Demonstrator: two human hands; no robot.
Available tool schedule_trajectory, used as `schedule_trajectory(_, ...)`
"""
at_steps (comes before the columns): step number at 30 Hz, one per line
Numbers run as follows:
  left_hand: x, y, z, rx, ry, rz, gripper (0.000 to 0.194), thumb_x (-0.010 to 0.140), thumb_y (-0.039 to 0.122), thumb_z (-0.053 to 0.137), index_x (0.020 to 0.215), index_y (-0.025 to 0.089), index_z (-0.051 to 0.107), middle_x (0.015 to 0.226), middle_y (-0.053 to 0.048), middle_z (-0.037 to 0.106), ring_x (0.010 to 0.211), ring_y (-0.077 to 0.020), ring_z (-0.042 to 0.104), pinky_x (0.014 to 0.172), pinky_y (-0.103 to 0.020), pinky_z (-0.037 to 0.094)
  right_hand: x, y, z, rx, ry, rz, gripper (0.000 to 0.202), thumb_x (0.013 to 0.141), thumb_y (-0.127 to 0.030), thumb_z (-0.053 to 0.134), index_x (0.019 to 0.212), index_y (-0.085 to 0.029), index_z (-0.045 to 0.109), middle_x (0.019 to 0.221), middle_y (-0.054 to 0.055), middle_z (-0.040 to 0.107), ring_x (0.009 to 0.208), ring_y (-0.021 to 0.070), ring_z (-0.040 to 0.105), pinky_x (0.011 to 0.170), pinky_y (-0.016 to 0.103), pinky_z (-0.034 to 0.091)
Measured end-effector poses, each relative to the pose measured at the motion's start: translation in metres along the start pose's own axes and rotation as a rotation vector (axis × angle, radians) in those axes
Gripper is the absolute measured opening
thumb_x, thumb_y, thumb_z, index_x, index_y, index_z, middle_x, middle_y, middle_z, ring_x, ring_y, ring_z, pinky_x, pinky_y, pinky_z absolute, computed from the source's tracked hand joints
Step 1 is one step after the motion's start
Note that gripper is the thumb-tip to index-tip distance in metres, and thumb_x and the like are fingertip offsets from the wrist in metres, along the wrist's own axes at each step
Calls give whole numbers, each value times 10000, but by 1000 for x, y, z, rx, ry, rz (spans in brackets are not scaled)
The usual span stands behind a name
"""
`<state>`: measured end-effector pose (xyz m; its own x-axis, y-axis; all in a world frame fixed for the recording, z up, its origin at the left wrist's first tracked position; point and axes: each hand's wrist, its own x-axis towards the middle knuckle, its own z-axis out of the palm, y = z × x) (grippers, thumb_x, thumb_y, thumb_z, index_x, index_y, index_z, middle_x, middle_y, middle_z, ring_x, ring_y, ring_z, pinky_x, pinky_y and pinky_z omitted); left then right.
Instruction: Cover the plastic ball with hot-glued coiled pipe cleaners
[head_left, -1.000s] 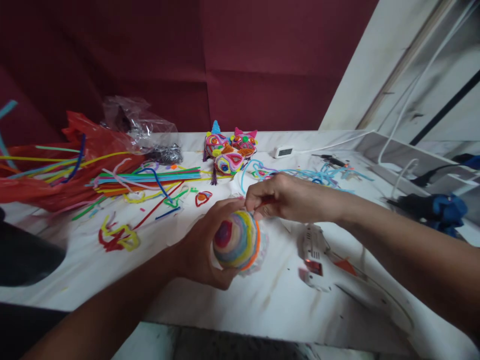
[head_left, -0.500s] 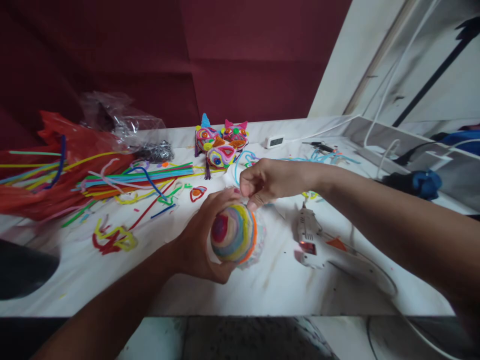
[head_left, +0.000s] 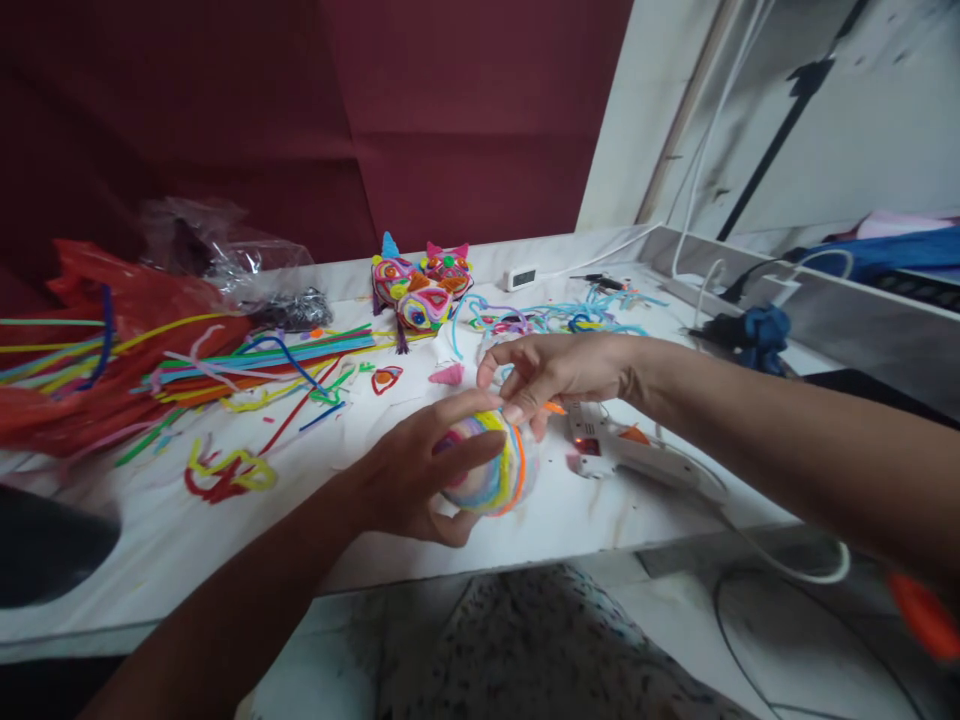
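A round ball [head_left: 491,480] banded in colourful fuzzy pipe cleaner rings is held in my left hand [head_left: 420,465], whose fingers wrap its left side and top. Yellow, blue and orange bands show, the orange one outermost on the right. My right hand [head_left: 536,385] is closed at the ball's upper right edge, thumb and fingertips pinching the orange pipe cleaner [head_left: 555,408], a short end of which sticks out past the fingers. Right of the ball lies a white hot glue gun [head_left: 622,455] with a red light. A small pink triangular piece [head_left: 447,375] rests behind the hands.
Finished-looking animal-head ornaments [head_left: 420,290] stand at the back near a small digital display [head_left: 520,277]. Bundled pipe cleaners [head_left: 255,365] lie on a red plastic bag [head_left: 67,400] at left. Blue pipe cleaner scraps [head_left: 600,310] are behind my right hand. A cable [head_left: 795,570] hangs over the edge.
The view has swung right. My left fingers have shifted over the ball's front, and the ball has turned slightly. An orange end now shows beyond my right fingers.
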<state>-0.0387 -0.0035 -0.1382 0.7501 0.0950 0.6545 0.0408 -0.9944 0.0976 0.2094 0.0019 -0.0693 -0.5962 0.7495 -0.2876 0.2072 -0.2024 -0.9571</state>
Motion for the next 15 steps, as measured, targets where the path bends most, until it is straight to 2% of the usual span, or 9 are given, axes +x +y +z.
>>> schedule_trajectory(3,-1,-1,2,26,-3,90,975,682,158,798,1513,486,410,1538,-91,574,1402,-400,677,1102,-601,653,-8,9,9,128,91,-4,548,477,-126,928,920,-213,619,647,-12,763,448,147,665,413,187,465)
schedule_trajectory(6,-2,-2,5,40,-6,114,854,702,125,786,1442,419,478,1557,-113,566,1443,-391,649,1160,-620,617,-15,15,21,245,169,-63,574,456,-92,949,890,-235,602,637,-51,746,457,130,655,441,206,520)
schedule_trajectory(9,-3,-7,5,-7,-13,103,939,694,102,812,1484,436,428,1615,-110,543,1488,-401,614,1208,-664,563,-18,14,29,330,222,-88,606,418,-43,948,846,-248,572,628,-85,721,477,114,643,460,202,532)
schedule_trajectory(12,-4,-14,3,4,21,103,1111,711,89,816,1606,446,263,1680,-145,491,1552,-406,548,1247,-679,511,-15,13,30,368,306,-106,660,364,3,943,844,-257,571,633,-100,707,522,119,661,489,206,561)
schedule_trajectory(15,-9,-22,0,65,74,65,1135,759,100,804,1675,344,181,1711,-230,447,1593,-422,490,1244,-668,508,-10,14,22,397,381,-132,723,327,13,958,874,-262,574,660,-94,716,578,131,691,533,217,597)
